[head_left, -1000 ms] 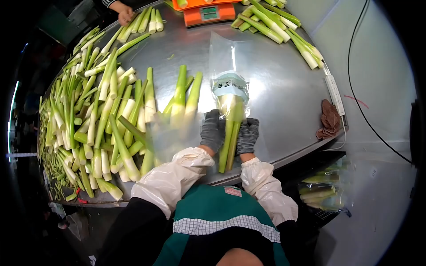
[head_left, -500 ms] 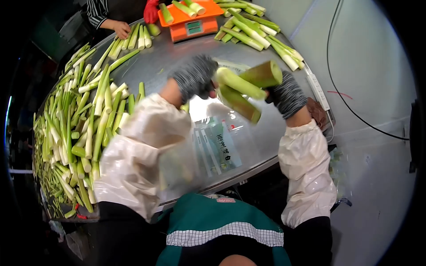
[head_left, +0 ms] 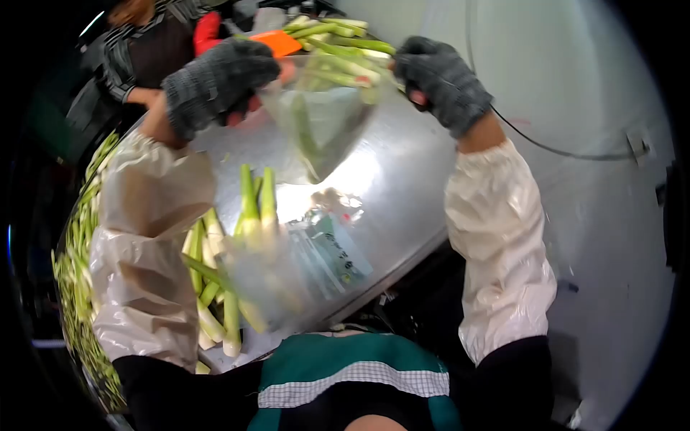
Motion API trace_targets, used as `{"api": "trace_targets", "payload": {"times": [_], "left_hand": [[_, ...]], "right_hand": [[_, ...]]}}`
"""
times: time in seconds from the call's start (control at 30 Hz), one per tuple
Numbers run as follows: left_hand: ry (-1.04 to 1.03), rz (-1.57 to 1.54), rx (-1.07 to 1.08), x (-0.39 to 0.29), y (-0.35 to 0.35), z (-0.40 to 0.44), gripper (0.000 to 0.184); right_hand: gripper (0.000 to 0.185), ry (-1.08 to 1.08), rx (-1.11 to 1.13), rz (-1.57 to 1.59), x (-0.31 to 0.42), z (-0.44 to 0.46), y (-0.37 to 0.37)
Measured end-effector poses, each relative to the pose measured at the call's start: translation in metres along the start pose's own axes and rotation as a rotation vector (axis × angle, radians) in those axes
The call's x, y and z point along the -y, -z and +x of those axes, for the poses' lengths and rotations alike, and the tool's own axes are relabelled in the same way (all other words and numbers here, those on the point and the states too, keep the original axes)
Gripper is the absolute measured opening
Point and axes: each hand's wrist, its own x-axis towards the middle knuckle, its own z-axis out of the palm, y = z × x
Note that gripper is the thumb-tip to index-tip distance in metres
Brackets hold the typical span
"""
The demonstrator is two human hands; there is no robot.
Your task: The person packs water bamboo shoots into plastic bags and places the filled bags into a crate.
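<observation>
A clear plastic bag hangs over the table, stretched between my hands, with at least one green water bamboo stalk inside. My left hand, in a grey knit glove with bare fingertips, is closed on the bag's left edge. On the other side my right hand, gloved alike, has its fingers closed at the bag's right edge. Printed plastic bags lie flat on the metal table below. Loose green-and-white water bamboo stalks lie beside my left sleeve.
A metal table spans the middle. More stalks are piled at its far end, beside an orange scale. A large heap of stalks lines the left. Another person stands far left, near a red glove.
The stalks held between my hands have left my grip; a clear bag is now stretched there. Both hands have moved farther away and apart. The view has shifted.
</observation>
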Motion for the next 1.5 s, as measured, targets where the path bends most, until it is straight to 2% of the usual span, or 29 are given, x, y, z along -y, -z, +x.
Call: {"api": "trace_targets", "payload": {"times": [0.03,0.07,0.1,0.17,0.2,0.23,0.3,0.37,0.4,0.43,0.53,0.57,0.6,0.63,0.7,0.77,0.8,0.83,0.87,0.9,0.97,1.07,1.17,1.23,1.27,1.3,1.37,1.43,1.5], "left_hand": [[0.147,-0.194,-0.068,-0.003,-0.012,-0.01,0.032],[-0.204,-0.274,0.02,0.004,-0.017,-0.014,0.026],[-0.271,-0.216,-0.046,-0.004,-0.023,-0.017,0.027],[-0.343,-0.139,-0.117,-0.02,-0.03,-0.016,0.029],[-0.299,-0.146,-0.067,-0.032,-0.035,-0.008,0.03],[-0.255,-0.144,-0.019,-0.04,-0.034,-0.003,0.032],[-0.205,-0.154,0.106,-0.062,-0.05,0.013,0.037],[-0.239,-0.151,0.103,-0.093,-0.099,0.026,0.04],[-0.272,-0.146,0.062,-0.111,-0.132,0.029,0.04],[-0.502,0.028,0.0,-0.112,-0.157,0.034,0.04],[-0.281,-0.11,0.297,-0.171,-0.231,0.044,0.03],[-0.23,-0.181,0.341,-0.187,-0.254,0.043,0.029],[-0.924,0.344,0.328,-0.187,-0.267,0.058,0.024],[-0.375,-0.257,0.441,-0.2,-0.296,0.05,0.023],[-1.014,0.008,0.462,-0.192,-0.333,0.084,0.022],[-0.358,-0.375,0.718,-0.214,-0.381,0.083,0.025],[-0.017,-0.557,0.812,-0.219,-0.4,0.091,0.026],[0.031,-0.462,0.913,-0.215,-0.419,0.11,0.025],[0.032,-0.585,0.924,-0.203,-0.432,0.121,0.025],[0.04,-0.628,0.862,-0.195,-0.444,0.128,0.02],[0.124,-0.615,0.889,-0.175,-0.452,0.144,0.025],[0.253,-0.513,0.795,-0.148,-0.445,0.154,0.023],[0.324,-0.513,0.705,-0.1,-0.431,0.158,0.022],[0.409,-0.605,0.65,-0.072,-0.415,0.146,0.02],[0.431,-0.556,0.613,-0.061,-0.407,0.137,0.02],[0.457,-0.51,0.582,-0.051,-0.399,0.126,0.02],[0.544,-0.384,0.462,-0.032,-0.381,0.1,0.021],[0.473,-0.265,0.35,0.008,-0.365,0.069,0.022],[0.55,-0.291,0.18,0.035,-0.342,0.032,0.02]], "right_hand": [[0.008,0.084,0.022,0.005,-0.009,-0.003,0.008],[0.01,0.168,0.044,0.011,-0.02,-0.004,0.016],[0.011,0.252,0.067,0.019,-0.03,-0.003,0.026],[0.019,0.255,0.124,0.575,-0.05,-0.024,0.033],[0.024,0.356,0.158,0.684,-0.043,-0.061,0.044],[0.06,0.387,0.108,0.665,-0.053,-0.078,0.046],[0.1,0.455,-0.105,0.334,-0.075,-0.129,0.047],[0.121,0.526,-0.265,0.135,-0.079,-0.176,0.038],[0.12,0.601,-0.416,-0.014,-0.081,-0.192,0.035],[0.112,0.583,-0.516,-0.066,-0.082,-0.208,0.038],[0.09,0.33,-0.755,-0.002,-0.078,-0.254,0.061],[0.078,0.324,-0.853,-0.166,-0.079,-0.271,0.073],[0.07,0.292,-0.881,-0.106,-0.081,-0.29,0.081],[0.061,0.261,-0.905,-0.048,-0.085,-0.309,0.09],[0.059,0.187,-0.977,0.041,-0.097,-0.342,0.109],[0.051,-0.026,-1.089,-0.443,-0.097,-0.364,0.132],[0.05,-0.085,-1.176,-0.339,-0.115,-0.37,0.143],[0.05,-0.204,-1.203,-0.397,-0.133,-0.38,0.16],[0.053,-0.232,-1.225,-0.316,-0.17,-0.392,0.177],[0.056,-0.588,-1.189,-0.579,-0.187,-0.398,0.196],[0.055,-0.645,-1.163,-0.684,-0.248,-0.419,0.221],[0.047,-0.936,-1.115,-0.837,-0.317,-0.437,0.247],[0.048,-0.88,-1.165,-1.127,-0.391,-0.455,0.272],[0.037,-0.807,-1.096,-1.19,-0.404,-0.45,0.289],[0.037,-1.002,-1.006,-1.229,-0.439,-0.463,0.304],[0.038,-0.936,-1.118,-1.246,-0.46,-0.469,0.322],[0.063,-0.752,-1.116,-0.88,-0.415,-0.446,0.319],[0.067,-0.759,-1.114,-0.966,-0.438,-0.455,0.334],[0.071,-0.908,-0.862,-1.331,-0.499,-0.488,0.382]]}}
